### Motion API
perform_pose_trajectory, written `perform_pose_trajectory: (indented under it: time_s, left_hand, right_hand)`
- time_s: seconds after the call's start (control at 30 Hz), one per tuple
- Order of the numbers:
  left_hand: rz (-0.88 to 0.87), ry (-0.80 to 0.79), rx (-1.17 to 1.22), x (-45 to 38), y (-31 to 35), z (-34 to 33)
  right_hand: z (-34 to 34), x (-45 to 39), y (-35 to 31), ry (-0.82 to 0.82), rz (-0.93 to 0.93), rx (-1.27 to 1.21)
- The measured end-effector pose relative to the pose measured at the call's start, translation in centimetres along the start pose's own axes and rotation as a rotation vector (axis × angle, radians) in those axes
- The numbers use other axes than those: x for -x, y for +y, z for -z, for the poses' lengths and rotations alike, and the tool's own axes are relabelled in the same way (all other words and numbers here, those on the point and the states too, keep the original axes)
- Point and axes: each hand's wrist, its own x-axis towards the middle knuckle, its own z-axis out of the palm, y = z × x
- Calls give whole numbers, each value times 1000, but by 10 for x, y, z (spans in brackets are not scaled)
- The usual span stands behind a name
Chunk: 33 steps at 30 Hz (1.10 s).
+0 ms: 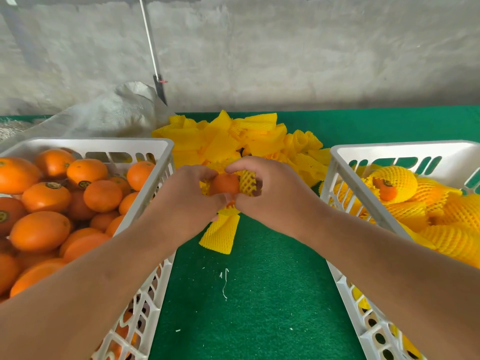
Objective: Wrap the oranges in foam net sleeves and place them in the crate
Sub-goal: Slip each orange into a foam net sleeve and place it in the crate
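Observation:
Both my hands meet over the green mat at mid-frame. My left hand (189,196) grips an orange (225,185) from the left. My right hand (270,196) pinches a yellow foam net sleeve (247,182) stretched over the orange's right side. A white crate (158,178) on the left holds several bare oranges (41,229). A second white crate (335,178) on the right holds several sleeved oranges (394,185). A pile of loose yellow sleeves (233,139) lies behind my hands, and one flat sleeve (220,236) lies just below them.
A white woven sack (109,113) slumps behind the left crate. A thin white pole (152,48) leans against the grey wall. The green mat (249,294) runs between the two crates toward me.

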Motion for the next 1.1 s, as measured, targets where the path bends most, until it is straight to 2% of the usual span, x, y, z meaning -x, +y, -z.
perform_pose_trajectory:
  time_s: [0.13,0.23,0.3,0.4,0.53,0.67,0.77,0.87,0.93,1.0,1.1]
  left_hand:
    - [-79,83,-216,0,3,1]
    - [-65,82,-226,2,5,0]
    - [3,52,-119,2,6,1]
    - [148,21,247,2,10,4]
    - [253,20,599,1,14,9]
    - [275,22,688,1,13,8]
    - [259,3,755,-1,11,8]
    - [170,34,837,-2,12,13]
    - [91,45,796,-4,11,14]
    - [35,4,625,-5,10,10]
    - [-48,-117,301,2,8,-1]
  right_hand:
    - [-3,3,-4,12,52,-20]
    - [-4,5,-6,-13,64,-82]
    - [-3,5,-8,-4,64,-127]
    - [1,2,-11,27,-14,-218]
    - [3,1,-9,-92,-68,-180]
    - [-1,3,-2,-230,-68,8]
    - [1,0,1,-194,-118,12]
    - [4,-3,2,-128,-233,-91]
    - [6,-7,1,-77,-343,-263]
    - [9,-10,1,-44,-434,-453]
    - [14,-11,1,-117,-517,-675]
